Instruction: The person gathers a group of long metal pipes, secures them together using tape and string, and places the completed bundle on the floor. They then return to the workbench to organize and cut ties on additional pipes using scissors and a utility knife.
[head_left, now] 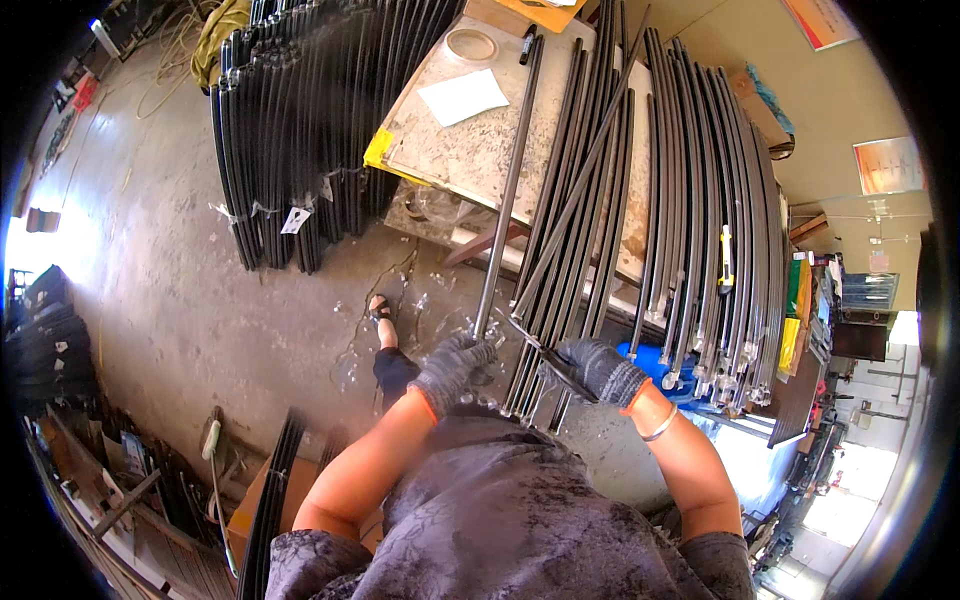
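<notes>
My left hand (455,368), in a grey knit glove with an orange cuff, closes around the near end of a long dark metal tube (507,190). The tube runs away from me over the table edge. In my gloved right hand (603,370) is a slim dark tool, which looks like a pair of scissors (545,352). Its narrow tip points toward the tube end by my left hand. Close beyond both hands lies a loose pile of similar tubes (585,200), some crossing others. The fingers are partly hidden.
A worn worktable (430,150) carries the tubes, a tape roll (471,46), white paper (463,97) and a marker (528,45). A yellow utility knife (726,260) rests on the tube row (700,190) at right. Black tube bundles (300,130) stand left. Clear plastic scraps litter the floor.
</notes>
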